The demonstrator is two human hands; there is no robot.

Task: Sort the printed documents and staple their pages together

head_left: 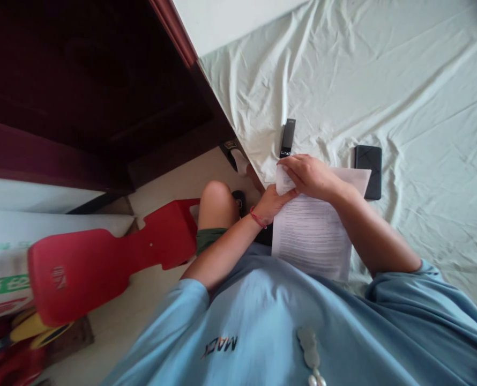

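A sheaf of printed papers (pixel 313 233) lies partly on the cloth and partly against my shirt. At its left edge my left hand (pixel 271 205), with a red cord at the wrist, is closed on the papers, thumb on top. My right hand (pixel 308 174) bends across their upper left corner, its fingers closed around that corner. Just beyond its fingertips rests a slim dark-grey object (pixel 288 135) that looks like a stapler; its near end is close to my fingers.
A black rectangular case (pixel 373 171) sits on the wrinkled pale cloth (pixel 431 96), slightly overlapped by the papers' right corner. Left of me are a red plastic chair (pixel 86 268) and dark wooden furniture (pixel 81 80). My knee (pixel 218 203) is beside the table edge.
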